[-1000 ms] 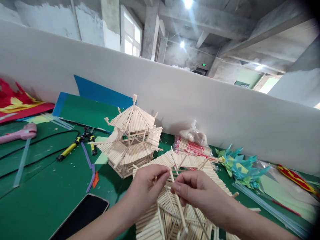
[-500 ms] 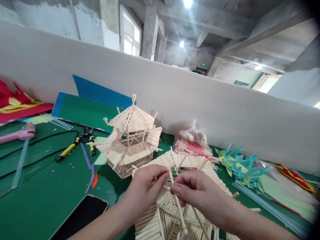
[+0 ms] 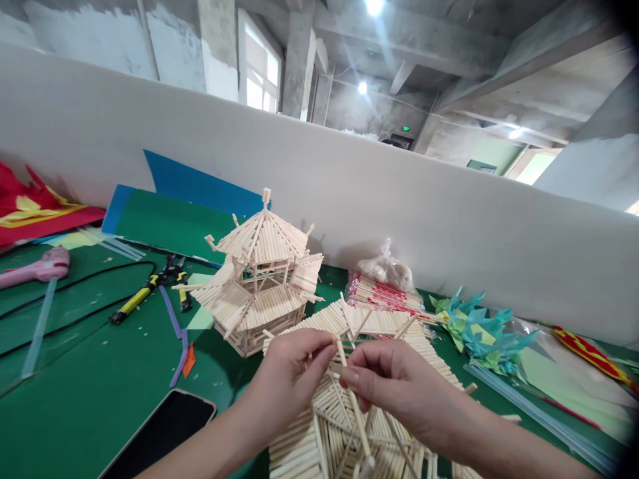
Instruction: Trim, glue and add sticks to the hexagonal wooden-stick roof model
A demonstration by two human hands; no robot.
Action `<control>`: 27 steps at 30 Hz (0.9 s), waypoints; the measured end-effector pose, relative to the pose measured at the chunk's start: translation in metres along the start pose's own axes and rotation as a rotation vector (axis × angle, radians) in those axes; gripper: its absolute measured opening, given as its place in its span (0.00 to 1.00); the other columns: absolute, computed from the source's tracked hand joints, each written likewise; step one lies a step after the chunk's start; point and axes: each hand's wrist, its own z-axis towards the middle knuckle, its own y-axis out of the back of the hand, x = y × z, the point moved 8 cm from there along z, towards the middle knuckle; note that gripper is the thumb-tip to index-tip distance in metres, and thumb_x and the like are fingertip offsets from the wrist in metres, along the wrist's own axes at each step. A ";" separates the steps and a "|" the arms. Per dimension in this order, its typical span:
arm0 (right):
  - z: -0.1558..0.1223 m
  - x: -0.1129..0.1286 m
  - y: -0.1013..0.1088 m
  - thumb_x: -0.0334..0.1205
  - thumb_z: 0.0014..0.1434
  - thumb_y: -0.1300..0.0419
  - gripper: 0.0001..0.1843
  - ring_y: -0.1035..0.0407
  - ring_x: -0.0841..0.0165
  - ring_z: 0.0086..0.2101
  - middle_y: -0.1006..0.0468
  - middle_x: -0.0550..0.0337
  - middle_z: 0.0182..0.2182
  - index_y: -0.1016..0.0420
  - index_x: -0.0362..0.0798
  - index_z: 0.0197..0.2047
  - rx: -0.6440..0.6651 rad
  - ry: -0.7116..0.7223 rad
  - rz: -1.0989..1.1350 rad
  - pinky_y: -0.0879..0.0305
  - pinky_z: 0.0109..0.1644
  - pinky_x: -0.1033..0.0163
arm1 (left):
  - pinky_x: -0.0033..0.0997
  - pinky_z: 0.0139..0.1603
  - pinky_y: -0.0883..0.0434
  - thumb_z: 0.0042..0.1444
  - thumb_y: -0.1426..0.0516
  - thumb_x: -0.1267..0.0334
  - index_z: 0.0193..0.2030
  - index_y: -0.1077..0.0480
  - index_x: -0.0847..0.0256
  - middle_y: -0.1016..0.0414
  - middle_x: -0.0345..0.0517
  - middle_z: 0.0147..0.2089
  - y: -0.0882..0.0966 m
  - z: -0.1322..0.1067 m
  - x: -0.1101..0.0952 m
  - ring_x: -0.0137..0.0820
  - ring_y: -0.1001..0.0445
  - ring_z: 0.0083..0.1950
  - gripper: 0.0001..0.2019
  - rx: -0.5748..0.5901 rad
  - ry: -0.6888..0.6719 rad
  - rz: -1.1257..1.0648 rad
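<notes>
Both my hands are over a latticed structure of pale wooden sticks (image 3: 294, 432) in the front middle. My left hand (image 3: 294, 372) is closed in a pinch at the upper end of a wooden stick (image 3: 360, 426), which slants down toward me across the structure. My right hand (image 3: 387, 376) is also pinched, its thumb and forefinger against the same stick a little lower. A small thin sliver shows by the right fingertips, too small to name. Behind my left hand stands a finished-looking stick pavilion (image 3: 267, 266) with a tiered roof.
On the green table (image 3: 60, 412) lie a phone (image 3: 164, 432), yellow-black pliers (image 3: 140, 296) and a pink glue gun (image 3: 44, 266) at left. Bagged sticks (image 3: 384, 293), blue-green paper leaves (image 3: 489, 329) and clear glue sticks (image 3: 539, 416) lie at right. A white partition (image 3: 319, 173) runs behind.
Both hands keep almost the same place and pinch. A little more of the thin sliver shows at the right fingertips. Other things have not moved.
</notes>
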 end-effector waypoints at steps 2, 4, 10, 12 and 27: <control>0.000 0.000 0.000 0.39 0.56 0.46 0.12 0.50 0.76 0.21 0.38 0.66 0.18 0.36 0.46 0.22 0.001 -0.002 0.001 0.54 0.24 0.67 | 0.25 0.27 0.36 0.57 0.50 0.68 0.30 0.28 0.65 0.28 0.43 0.25 0.000 -0.001 0.000 0.27 0.32 0.26 0.10 0.005 -0.001 0.003; 0.000 -0.001 0.000 0.39 0.56 0.46 0.12 0.50 0.76 0.21 0.38 0.67 0.18 0.36 0.46 0.22 -0.003 -0.002 0.007 0.54 0.24 0.67 | 0.25 0.27 0.36 0.57 0.50 0.68 0.31 0.28 0.65 0.28 0.43 0.25 -0.001 -0.001 0.000 0.27 0.32 0.26 0.10 0.005 -0.002 0.005; 0.000 0.000 0.000 0.38 0.55 0.46 0.11 0.50 0.76 0.21 0.38 0.66 0.18 0.36 0.46 0.23 -0.002 0.004 0.010 0.54 0.24 0.67 | 0.26 0.27 0.36 0.57 0.50 0.68 0.29 0.29 0.64 0.28 0.43 0.25 -0.001 0.001 0.001 0.28 0.32 0.27 0.10 0.010 0.006 0.003; 0.000 0.001 0.000 0.38 0.55 0.46 0.11 0.49 0.76 0.21 0.38 0.66 0.18 0.36 0.46 0.23 -0.001 0.006 0.015 0.54 0.25 0.67 | 0.26 0.27 0.37 0.57 0.50 0.67 0.28 0.30 0.64 0.28 0.43 0.25 -0.002 0.001 0.001 0.27 0.32 0.27 0.11 0.013 0.012 0.001; 0.000 -0.002 0.001 0.38 0.55 0.46 0.11 0.49 0.75 0.21 0.39 0.66 0.18 0.36 0.46 0.22 -0.001 -0.016 0.006 0.54 0.24 0.67 | 0.26 0.27 0.37 0.57 0.51 0.67 0.26 0.31 0.63 0.29 0.42 0.24 -0.003 0.001 0.001 0.27 0.32 0.26 0.11 0.011 0.022 -0.010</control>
